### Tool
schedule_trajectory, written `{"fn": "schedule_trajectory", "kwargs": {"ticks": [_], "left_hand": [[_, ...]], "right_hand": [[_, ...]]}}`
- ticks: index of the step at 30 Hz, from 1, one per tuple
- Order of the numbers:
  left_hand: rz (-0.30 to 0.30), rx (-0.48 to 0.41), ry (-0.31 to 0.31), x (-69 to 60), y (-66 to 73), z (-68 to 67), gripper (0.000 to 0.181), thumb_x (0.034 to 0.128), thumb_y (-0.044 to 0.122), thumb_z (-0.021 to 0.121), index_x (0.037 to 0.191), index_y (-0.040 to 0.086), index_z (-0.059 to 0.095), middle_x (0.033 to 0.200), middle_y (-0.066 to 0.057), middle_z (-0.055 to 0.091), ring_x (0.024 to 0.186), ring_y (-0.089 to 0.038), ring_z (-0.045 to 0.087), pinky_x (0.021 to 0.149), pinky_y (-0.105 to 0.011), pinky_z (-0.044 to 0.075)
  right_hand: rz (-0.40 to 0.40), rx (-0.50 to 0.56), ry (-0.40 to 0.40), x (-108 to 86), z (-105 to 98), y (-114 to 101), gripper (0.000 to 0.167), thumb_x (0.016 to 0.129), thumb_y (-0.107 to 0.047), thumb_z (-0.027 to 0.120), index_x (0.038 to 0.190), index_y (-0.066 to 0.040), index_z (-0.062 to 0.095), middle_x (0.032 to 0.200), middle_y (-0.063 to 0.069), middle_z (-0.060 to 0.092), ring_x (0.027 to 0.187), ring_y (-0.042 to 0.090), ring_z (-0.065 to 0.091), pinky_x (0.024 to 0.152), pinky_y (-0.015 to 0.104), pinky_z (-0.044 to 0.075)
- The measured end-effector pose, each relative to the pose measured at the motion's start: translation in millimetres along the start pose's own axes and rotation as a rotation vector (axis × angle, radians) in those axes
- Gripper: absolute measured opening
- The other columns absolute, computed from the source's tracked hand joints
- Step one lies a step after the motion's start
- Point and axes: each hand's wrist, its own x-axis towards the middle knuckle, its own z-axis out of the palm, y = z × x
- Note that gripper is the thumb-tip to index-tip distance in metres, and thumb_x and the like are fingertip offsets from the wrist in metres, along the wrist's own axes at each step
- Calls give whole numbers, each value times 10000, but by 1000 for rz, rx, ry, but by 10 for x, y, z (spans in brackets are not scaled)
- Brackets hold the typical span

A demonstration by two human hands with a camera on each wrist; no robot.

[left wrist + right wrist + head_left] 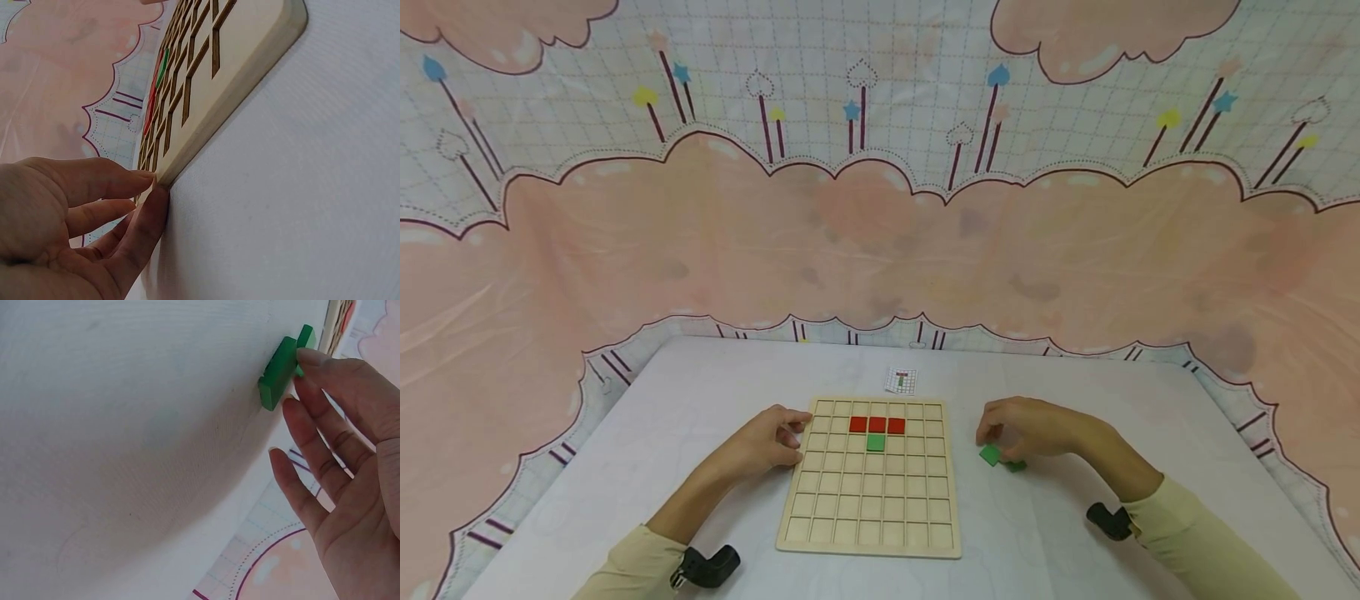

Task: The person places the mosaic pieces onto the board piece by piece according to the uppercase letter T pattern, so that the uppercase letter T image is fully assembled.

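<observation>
A pale wooden grid board (820, 483) lies on the white table. In one row near its far side sit red tiles (877, 425), with a green tile (876, 442) below the middle one. My left hand (767, 437) grips the board's left edge; thumb and a finger meet at that edge in the left wrist view. To the right of the board, my right hand (1030, 427) pinches a loose green tile (990, 455) between thumb and forefinger, its other fingers (306, 494) spread apart. Another green tile (278, 375) lies just beside it, partly hidden by the hand in the head view.
A small printed card (901, 381) with a coloured T-shaped grid pattern lies beyond the board's far edge. A patterned cloth (880, 250) with clouds and candles hangs behind the table (715, 375). Black wrist devices (711, 567) sit at both sleeve cuffs.
</observation>
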Motion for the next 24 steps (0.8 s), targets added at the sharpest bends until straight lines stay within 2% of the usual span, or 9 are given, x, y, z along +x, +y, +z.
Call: {"fn": "schedule_trajectory", "kwargs": {"ticks": [9,17,24], "left_hand": [[-8,3,2,-16,20,7,605,787,-139,730,1364,-131,550,1143,-177,555,888,-214,536,684,-253,482],[-14,4,7,-19,24,10,610,785,-140,726,1368,-130,547,1140,-162,555,893,-209,539,686,-247,482],[-3,-8,1,-18,14,9,608,791,-143,725,1371,-135,542,1141,-173,549,886,-214,531,689,-249,476]], "right_hand": [[21,-22,14,22,42,15,248,848,-120,789,1058,-246,749,984,-168,616,968,74,588,898,309,520],[22,-35,53,25,45,-17,237,821,-123,792,1033,-217,742,940,-135,617,903,87,575,805,286,511],[67,-66,79,43,54,-11,231,815,-172,820,1016,-247,735,905,-141,612,868,85,562,757,271,501]]}}
